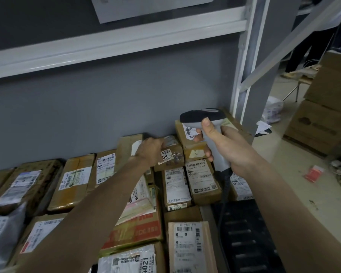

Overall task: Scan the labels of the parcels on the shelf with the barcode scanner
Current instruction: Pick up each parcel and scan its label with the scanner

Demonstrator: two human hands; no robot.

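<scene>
Head view: right hand (pixel 222 146) grips scanner (pixel 207 125), left hand (pixel 150 150) grips parcel (pixel 171 154).

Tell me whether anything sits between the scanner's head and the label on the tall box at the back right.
Nothing visible does. The right hand grips the grey barcode scanner just in front of the white barcoded label on the tall brown cardboard box. The left hand grips a small taped parcel lower and beside, clear of that line.

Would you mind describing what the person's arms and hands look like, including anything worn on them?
Both forearms are bare right up to the bottom edge of the picture, with no sleeves in sight. The left hand and the right hand wear no gloves. No watch, bracelet or ring shows on either wrist or on the fingers that can be seen.
</scene>
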